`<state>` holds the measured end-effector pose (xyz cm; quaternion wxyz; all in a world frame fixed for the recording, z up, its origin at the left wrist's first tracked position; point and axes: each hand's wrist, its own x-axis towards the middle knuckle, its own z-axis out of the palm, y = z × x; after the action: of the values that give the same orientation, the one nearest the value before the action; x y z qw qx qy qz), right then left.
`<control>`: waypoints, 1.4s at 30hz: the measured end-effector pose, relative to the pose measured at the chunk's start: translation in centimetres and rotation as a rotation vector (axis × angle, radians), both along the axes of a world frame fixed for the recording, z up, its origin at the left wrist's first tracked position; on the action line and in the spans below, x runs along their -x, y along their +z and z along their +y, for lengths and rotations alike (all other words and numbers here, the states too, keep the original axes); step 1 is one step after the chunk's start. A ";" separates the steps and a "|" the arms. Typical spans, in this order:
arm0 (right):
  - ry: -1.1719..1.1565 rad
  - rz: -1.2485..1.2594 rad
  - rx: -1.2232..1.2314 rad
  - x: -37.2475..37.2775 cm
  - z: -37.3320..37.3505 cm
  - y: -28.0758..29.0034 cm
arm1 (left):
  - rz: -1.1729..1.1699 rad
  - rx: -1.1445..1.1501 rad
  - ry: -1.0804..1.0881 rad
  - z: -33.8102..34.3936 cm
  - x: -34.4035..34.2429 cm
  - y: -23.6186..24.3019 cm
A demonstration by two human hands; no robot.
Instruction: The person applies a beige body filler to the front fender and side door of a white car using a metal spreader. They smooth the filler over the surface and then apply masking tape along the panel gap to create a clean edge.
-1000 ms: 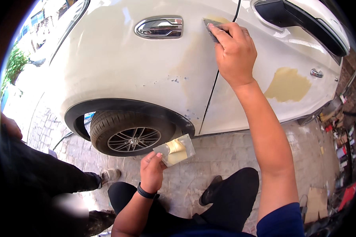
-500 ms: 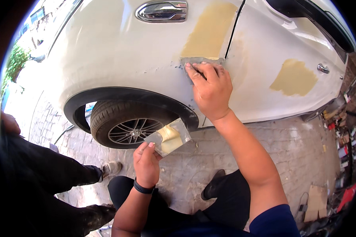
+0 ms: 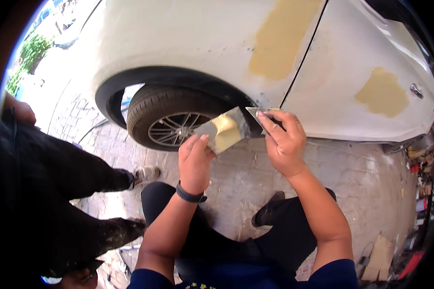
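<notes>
Bodywork (image 3: 178, 43): white, tan-patched | ground (image 3: 241, 176): pale paving | plant (image 3: 33, 52): far left

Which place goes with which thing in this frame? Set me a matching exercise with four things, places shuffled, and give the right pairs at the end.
Things:
1. flat plate
2. scraper
3. dark wristband
4. wheel

Places:
A. around the left wrist
B. beneath the black wheel arch
C. in the left hand, with yellow paste on it
D. in the right hand

Right pairs: 1-C, 2-D, 3-A, 4-B
</notes>
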<state>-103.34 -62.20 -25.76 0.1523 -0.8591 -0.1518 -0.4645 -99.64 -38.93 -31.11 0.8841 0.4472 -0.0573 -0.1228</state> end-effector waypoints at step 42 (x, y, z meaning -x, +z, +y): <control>-0.256 -0.407 0.217 -11.2 -1.0 8.5 | -0.033 -0.006 0.033 -0.1 0.0 0.7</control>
<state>-92.17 -63.23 -17.25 -0.0342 -0.7714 -0.1183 -0.6244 -99.60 -39.05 -30.38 0.8835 0.4528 -0.0642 -0.1010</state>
